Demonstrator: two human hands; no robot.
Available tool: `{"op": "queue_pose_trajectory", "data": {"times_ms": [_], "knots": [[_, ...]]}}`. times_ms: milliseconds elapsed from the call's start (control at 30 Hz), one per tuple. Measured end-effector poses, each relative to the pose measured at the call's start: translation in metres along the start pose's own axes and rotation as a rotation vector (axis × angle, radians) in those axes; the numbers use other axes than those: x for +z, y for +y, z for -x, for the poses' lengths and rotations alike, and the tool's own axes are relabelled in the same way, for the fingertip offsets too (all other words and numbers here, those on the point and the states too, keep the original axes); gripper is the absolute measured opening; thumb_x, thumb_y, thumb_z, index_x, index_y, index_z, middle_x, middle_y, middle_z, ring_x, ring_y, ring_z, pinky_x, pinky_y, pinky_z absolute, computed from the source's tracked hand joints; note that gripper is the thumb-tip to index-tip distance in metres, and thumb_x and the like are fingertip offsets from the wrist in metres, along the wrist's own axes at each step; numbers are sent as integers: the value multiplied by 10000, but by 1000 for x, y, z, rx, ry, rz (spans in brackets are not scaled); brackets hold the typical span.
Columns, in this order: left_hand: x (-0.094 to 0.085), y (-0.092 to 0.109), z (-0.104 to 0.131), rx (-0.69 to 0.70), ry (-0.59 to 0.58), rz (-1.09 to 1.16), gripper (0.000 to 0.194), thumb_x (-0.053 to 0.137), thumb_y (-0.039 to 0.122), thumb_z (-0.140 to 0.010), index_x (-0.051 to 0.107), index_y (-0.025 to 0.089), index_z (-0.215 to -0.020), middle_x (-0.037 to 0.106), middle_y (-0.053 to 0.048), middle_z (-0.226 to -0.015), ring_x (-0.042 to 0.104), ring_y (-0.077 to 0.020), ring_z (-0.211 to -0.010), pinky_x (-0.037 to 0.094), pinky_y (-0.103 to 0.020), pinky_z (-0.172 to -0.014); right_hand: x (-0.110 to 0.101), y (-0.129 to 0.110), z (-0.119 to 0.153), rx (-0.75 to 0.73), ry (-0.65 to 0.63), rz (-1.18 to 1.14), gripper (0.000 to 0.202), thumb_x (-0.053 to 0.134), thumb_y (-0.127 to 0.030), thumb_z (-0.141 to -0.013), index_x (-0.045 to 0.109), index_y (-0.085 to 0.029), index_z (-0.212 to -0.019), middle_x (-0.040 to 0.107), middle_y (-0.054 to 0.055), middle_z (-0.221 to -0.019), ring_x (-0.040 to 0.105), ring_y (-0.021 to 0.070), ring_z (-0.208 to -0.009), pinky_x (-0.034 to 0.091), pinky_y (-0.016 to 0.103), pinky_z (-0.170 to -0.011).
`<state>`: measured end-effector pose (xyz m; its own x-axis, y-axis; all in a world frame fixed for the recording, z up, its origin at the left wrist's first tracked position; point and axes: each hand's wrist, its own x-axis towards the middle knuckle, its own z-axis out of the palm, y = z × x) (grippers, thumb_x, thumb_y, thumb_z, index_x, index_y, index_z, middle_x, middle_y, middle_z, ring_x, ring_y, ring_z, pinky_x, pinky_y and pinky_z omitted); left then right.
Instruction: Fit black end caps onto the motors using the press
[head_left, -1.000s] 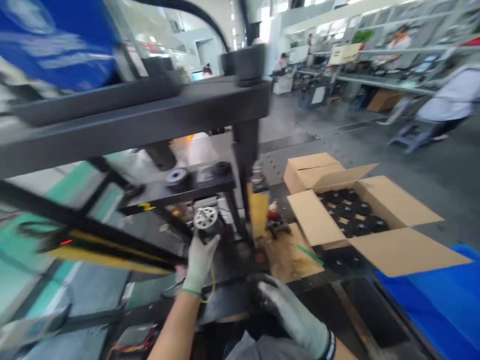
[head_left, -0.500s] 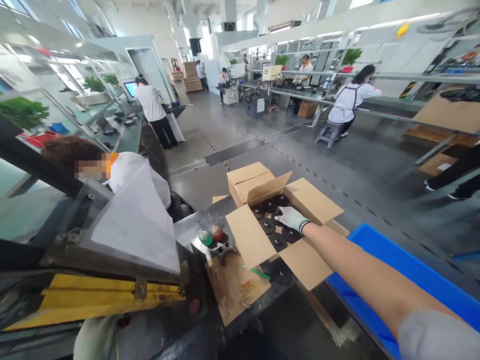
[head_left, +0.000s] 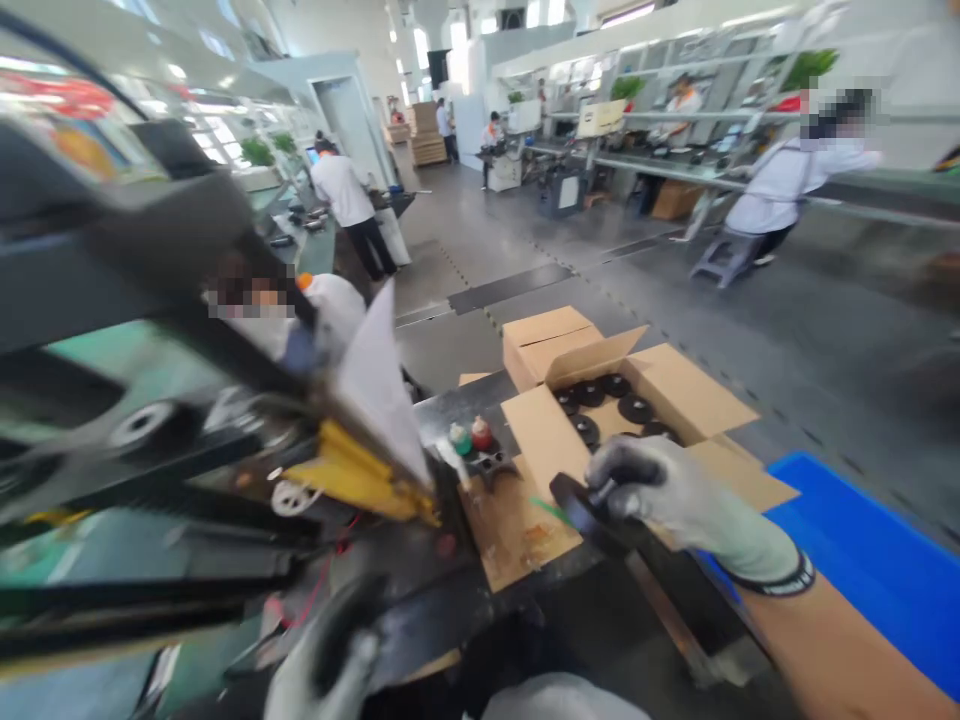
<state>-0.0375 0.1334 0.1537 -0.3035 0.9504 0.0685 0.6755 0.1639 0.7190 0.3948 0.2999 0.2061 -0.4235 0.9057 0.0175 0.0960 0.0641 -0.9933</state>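
Note:
My right hand (head_left: 671, 500), in a pale glove, is closed on a black disc (head_left: 576, 508) and holds it tilted in front of the open carton (head_left: 541, 425). Several similar black discs (head_left: 636, 407) with small centre hubs lie inside that carton. Low in the view, my left hand (head_left: 296, 675), gloved too, grips a dark round part (head_left: 349, 625) with a shiny bit at its middle. Motion blur hides its exact kind. A stained cardboard sheet (head_left: 517, 545) lies on the dark bench between my hands.
Green (head_left: 460, 438) and red (head_left: 481, 434) bottles stand behind the cardboard sheet. On the left is a machine with a yellow guard (head_left: 352, 475). A blue bin (head_left: 862, 540) stands at right, a closed carton (head_left: 547, 338) behind. A co-worker (head_left: 337, 310) sits beyond the machine.
My right hand has come out of the carton towards me with a black disc. My left hand has risen further into view with a dark round part. The camera view has turned left.

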Motion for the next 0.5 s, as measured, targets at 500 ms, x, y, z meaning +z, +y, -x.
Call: {"op": "queue_pose_trajectory", "data": {"times_ms": [500], "knots": [[-72, 2, 22, 329, 24, 625, 184, 770, 401, -921, 796, 267, -1044, 810, -20, -1000, 761, -198, -922, 612, -274, -838, 286, -50, -17, -246, -379, -255, 415, 700, -636, -940, 786, -239, -1028, 728, 44, -975, 680, 179, -896, 541, 264, -825]]}}
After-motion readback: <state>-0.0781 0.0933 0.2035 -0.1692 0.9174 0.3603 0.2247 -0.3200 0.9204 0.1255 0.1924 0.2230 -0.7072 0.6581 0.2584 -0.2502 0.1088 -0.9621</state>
